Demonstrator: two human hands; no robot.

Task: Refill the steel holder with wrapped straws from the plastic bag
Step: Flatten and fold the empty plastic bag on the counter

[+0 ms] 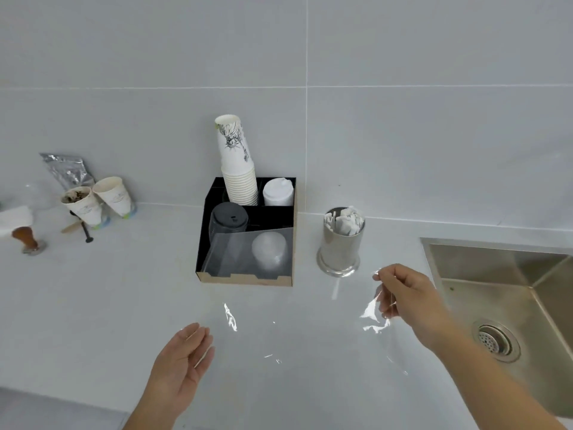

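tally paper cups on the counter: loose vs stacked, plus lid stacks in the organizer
Loose paper cups, left by the wall: 2
Paper cup stack in the black organizer: 1 stack, cup count unreadable
Lid stacks: 3, namely white, black, clear
Total: 6 items

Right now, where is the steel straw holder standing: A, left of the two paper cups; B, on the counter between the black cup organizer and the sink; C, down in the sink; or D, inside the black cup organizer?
B: the steel holder, with wrapped straws in it, stands on the counter right of the black cup organizer and left of the sink.
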